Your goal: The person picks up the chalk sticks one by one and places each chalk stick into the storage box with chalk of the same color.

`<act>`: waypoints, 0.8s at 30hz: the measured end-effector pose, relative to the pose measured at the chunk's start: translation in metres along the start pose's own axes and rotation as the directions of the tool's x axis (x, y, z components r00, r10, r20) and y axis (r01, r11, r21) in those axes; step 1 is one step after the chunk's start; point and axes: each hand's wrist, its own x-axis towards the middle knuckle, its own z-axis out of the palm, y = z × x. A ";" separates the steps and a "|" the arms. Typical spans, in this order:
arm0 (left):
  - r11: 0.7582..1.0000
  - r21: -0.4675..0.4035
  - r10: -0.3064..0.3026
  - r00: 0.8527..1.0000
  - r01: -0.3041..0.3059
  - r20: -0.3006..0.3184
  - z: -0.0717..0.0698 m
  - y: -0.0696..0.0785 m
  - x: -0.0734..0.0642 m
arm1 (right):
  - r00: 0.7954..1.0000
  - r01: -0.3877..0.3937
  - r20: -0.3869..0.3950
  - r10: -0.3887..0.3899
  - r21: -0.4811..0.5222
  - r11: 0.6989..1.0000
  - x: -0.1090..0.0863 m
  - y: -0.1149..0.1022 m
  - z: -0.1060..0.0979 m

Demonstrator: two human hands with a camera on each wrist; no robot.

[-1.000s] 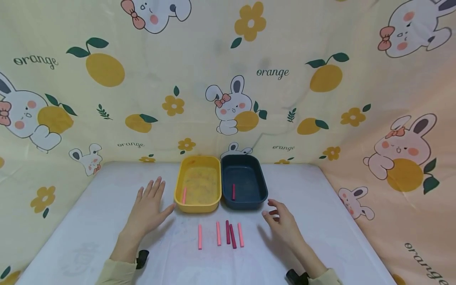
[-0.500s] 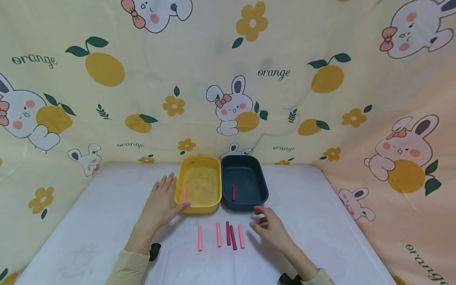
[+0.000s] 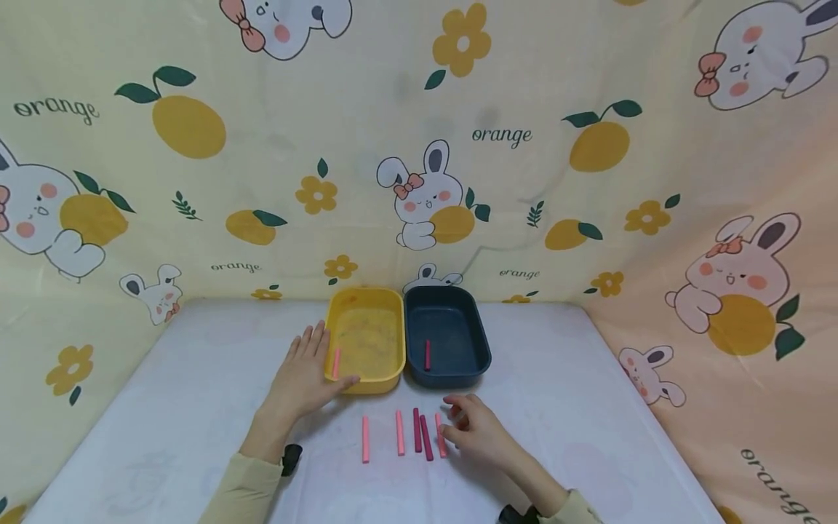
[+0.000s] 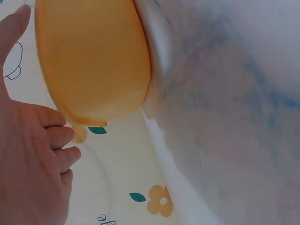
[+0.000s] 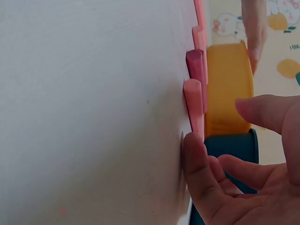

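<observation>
My left hand (image 3: 297, 378) lies at the yellow bin (image 3: 373, 342), its fingers straight along the left side and its thumb over the front rim. My right hand (image 3: 481, 433) hovers beside the rightmost light pink stick (image 3: 442, 450), thumb and fingers apart, gripping nothing. In the right wrist view its fingertips are close to the near pink stick (image 5: 193, 101); whether they touch it, I cannot tell. Two dark red sticks (image 3: 417, 431) and two more light pink sticks (image 3: 401, 434) lie on the table to the left.
A dark blue bin (image 3: 448, 331) adjoins the yellow one and holds a dark red stick (image 3: 428, 355). Inside the yellow bin lies a light pink stick (image 3: 337, 362). Both stand on a white table (image 3: 556, 378) before a rabbit-and-orange printed cloth (image 3: 353, 131).
My left hand has moved right onto the yellow bin's rim. The right hand has come left and down from beside the blue bin to the rightmost pink stick.
</observation>
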 end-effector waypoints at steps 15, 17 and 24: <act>0.997 -0.013 -0.071 0.990 0.074 0.125 0.008 0.005 0.001 | 0.996 -0.042 0.073 0.049 -0.098 0.994 0.007 -0.007 0.006; 0.998 -0.012 -0.060 0.991 0.062 0.122 0.008 0.005 0.001 | 0.996 -0.034 0.074 0.042 -0.110 0.993 0.008 -0.006 0.006; 0.999 -0.010 -0.045 0.992 0.047 0.121 0.009 0.004 0.002 | 0.995 -0.047 0.074 0.059 -0.157 0.986 0.011 -0.005 0.010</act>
